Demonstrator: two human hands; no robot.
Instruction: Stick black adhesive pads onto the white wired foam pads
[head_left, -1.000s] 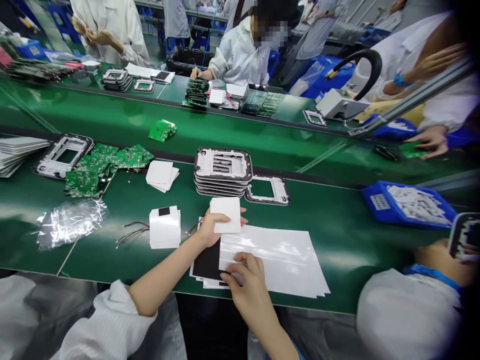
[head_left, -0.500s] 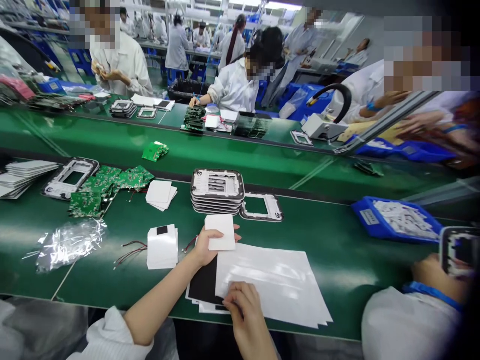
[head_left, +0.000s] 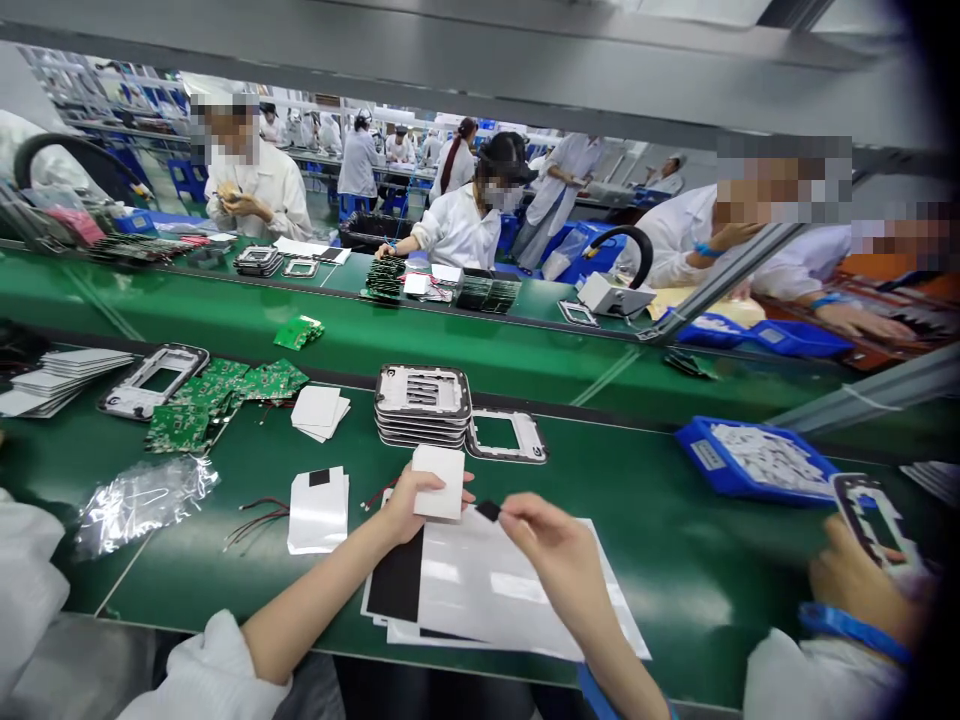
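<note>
My left hand [head_left: 405,505] grips a white square panel [head_left: 439,482] with dark red wires at its left side. Close to its right edge, my right hand [head_left: 551,535] pinches a small black adhesive pad [head_left: 489,511] between thumb and fingers. The pad and the panel are apart. Under both hands lie white glossy sheets [head_left: 517,590], with a black sheet [head_left: 396,580] showing at their left. To the left rests a small stack of white panels [head_left: 318,512], the top one bearing a black pad, with red and black wires.
Behind my hands stands a stack of white-and-grey plastic frames [head_left: 422,400], beside a single frame [head_left: 508,436]. Green circuit boards [head_left: 217,390] and a clear plastic bag [head_left: 146,500] lie left. At right are a blue tray [head_left: 757,460] and a co-worker's hand [head_left: 862,570] holding a frame.
My right hand has risen from the sheets toward the panel, now with a black pad in its fingers. My left hand still holds the panel. The view has tilted up slightly.
</note>
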